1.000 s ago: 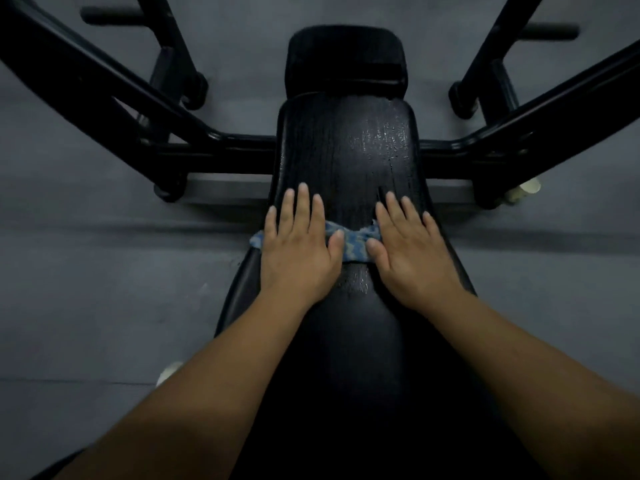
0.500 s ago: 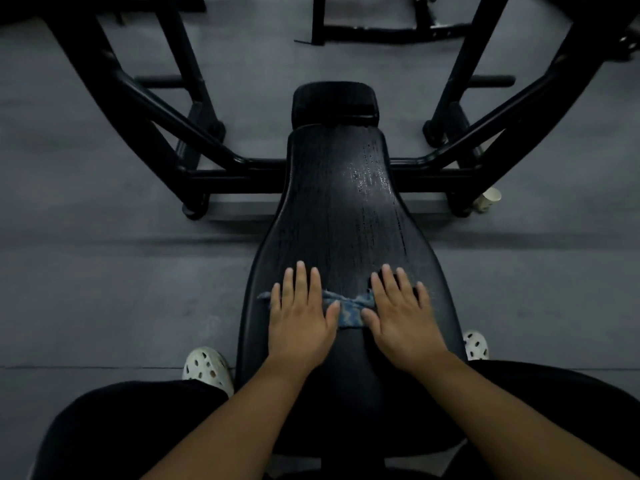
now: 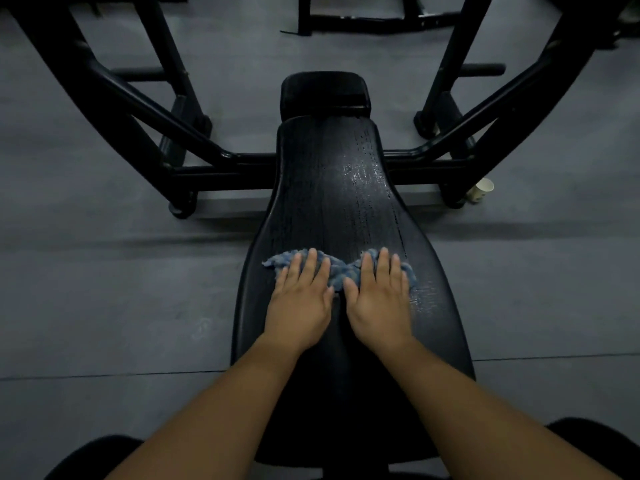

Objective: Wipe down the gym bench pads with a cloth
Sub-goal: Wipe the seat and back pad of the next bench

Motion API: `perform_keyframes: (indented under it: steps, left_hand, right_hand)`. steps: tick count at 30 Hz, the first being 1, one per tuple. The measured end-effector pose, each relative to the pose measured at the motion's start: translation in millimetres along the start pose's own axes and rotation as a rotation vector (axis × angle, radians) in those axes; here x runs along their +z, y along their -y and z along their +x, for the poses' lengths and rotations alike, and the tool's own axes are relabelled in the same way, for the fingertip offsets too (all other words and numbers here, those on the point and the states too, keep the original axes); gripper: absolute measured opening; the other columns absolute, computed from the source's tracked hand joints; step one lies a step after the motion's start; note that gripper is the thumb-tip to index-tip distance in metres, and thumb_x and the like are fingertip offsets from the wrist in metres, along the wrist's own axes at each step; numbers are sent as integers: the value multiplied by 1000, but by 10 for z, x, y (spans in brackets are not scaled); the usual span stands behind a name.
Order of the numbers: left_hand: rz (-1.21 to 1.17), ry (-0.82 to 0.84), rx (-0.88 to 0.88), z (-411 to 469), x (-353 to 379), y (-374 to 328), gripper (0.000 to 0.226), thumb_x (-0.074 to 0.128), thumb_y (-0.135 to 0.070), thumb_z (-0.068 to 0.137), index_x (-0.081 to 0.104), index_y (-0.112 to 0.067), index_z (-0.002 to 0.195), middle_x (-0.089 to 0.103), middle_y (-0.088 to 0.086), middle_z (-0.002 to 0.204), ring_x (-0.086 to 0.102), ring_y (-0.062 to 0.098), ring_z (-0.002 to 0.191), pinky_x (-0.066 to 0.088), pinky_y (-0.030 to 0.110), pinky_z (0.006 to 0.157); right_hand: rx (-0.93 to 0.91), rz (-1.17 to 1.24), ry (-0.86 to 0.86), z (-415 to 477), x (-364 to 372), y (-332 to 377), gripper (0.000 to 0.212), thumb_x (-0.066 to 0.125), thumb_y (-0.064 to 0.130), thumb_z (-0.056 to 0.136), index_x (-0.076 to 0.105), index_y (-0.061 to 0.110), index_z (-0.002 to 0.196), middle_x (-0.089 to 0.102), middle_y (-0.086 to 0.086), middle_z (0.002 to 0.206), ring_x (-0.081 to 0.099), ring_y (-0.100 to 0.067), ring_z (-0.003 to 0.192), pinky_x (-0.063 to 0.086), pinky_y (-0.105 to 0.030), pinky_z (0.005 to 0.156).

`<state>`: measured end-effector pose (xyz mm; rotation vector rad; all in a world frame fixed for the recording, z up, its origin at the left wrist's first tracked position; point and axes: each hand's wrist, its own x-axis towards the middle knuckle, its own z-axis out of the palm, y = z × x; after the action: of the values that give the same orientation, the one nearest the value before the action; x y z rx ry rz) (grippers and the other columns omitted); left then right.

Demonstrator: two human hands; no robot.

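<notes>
Left grip (image 3: pixel 299 299) and right grip (image 3: pixel 379 299) both lie flat, palms down, fingers straight and released. They clasp nothing and press the blue cloth (image 3: pixel 341 271) onto the long bench pad (image 3: pixel 329 188). Half a second ago they were apart, with a thin strip of cloth stretched between them. Now they have drawn together until the thumbs almost meet, and the cloth has bunched into a rumpled ridge. A second ago they were further up, where the pad narrows; they have since come down to its wide part, toward the person. I judge this to be a pulling stroke down the pad. The bunching narrows what each pass covers, so the cloth may need spreading again.

Most of the cloth lies under the fingers of both grips. Its fluffy edge shows just ahead of the fingertips, between the thumbs and past each outer side. Ahead of it, wet streaks (image 3: pixel 363 174) shine on the pad's right half, which suggests that stretch is wiped. The near part, between the forearms, is too dark to judge. The small head pad (image 3: pixel 323 95) sits at the long pad's far end. Black frame tubes (image 3: pixel 121 98) flank the bench, and a paper cup (image 3: pixel 481 190) sits on the grey floor (image 3: pixel 104 289) beside the frame's right foot.
</notes>
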<state>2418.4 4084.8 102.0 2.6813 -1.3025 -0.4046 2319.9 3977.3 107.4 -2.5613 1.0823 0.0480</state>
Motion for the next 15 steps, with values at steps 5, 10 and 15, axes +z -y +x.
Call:
perform_keyframes:
  steps: [5,10,15]
  left_hand:
    - [-154,46,170,63,-116,141,52,43,-26,105,32,-20,156,18,-4,166,10,17,154,3,31,121]
    - [-177,78,179,-336,-201,25,45,71,-15,84,65,-20,129,57,4,134,57,26,117,52,38,95]
    - [-150,61,42,-729,-152,-91,47,66,-25,88,58,-21,134,54,4,135,52,25,118,49,41,93]
  right_hand:
    - [-164,-38,82,363,-118,-106,58,34,31,104,17,21,158,2,-12,166,-4,-29,153,0,-42,123]
    - [-73,-118,-10,-225,-254,-439,51,67,8,84,62,17,134,40,-23,147,39,-41,132,41,-52,107]
    - [50,65,-30,78,-247,-31,46,51,20,89,60,12,133,40,-24,146,35,-41,135,34,-46,112]
